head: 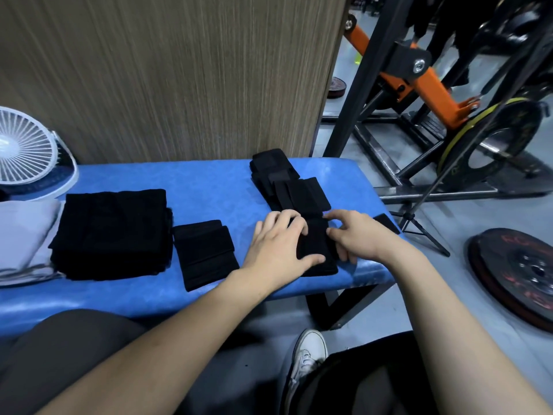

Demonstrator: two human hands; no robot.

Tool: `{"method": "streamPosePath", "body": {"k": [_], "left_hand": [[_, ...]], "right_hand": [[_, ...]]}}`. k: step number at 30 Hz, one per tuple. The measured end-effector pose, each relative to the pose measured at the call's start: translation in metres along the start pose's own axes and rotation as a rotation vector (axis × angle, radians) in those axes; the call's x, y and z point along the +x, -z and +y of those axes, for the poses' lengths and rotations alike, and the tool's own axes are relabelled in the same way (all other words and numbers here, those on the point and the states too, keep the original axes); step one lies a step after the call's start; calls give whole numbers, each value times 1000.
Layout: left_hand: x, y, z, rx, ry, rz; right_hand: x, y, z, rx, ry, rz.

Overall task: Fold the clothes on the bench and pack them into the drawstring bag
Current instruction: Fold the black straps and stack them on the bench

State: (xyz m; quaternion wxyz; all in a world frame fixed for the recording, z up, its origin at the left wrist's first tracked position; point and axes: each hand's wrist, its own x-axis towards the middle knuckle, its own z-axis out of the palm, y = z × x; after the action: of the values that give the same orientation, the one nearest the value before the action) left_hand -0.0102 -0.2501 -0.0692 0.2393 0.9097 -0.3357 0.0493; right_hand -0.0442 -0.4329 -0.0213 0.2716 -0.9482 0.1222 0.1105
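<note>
Left grip point(279, 245): fingers flat, pressing on cloth point(317, 250)
Right grip point(357, 236): fingertips pinching cloth's right edge
Cloth: between both grips, on counter point(209, 181)

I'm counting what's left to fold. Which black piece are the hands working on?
The long black garment at the bench's right end, under both hands; the two folded black stacks lie untouched further left.

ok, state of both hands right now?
Left hand: open, pressing flat on the black cloth.
Right hand: pinching that cloth's right edge.
</note>
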Motion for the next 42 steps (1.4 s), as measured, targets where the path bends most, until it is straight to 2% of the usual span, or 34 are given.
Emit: {"method": "streamPosePath", "body": {"k": [4,7,14,19,22,29,36,42], "left_hand": [[-1,5,-1,-38,59,-138],[0,10,-6,-82,84,-217],[8,21,-14,-70,50,-252],[2,29,-17,-167,89,-277],[-3,35,-20,-203,96,-333],[-13,39,-23,-129,56,-391],[-12,40,-27,-93,52,-362],[-11,44,-30,-90,69,-305]], "right_hand": [[0,4,8,-106,-22,61],[0,2,11,-96,51,88],[2,-8,3,-199,155,188],[7,-10,-4,87,228,82],[11,-18,-10,101,281,86],[22,-21,-21,-155,132,62],[47,-25,-19,-342,26,177],[53,-22,-14,-367,-69,471]]}}
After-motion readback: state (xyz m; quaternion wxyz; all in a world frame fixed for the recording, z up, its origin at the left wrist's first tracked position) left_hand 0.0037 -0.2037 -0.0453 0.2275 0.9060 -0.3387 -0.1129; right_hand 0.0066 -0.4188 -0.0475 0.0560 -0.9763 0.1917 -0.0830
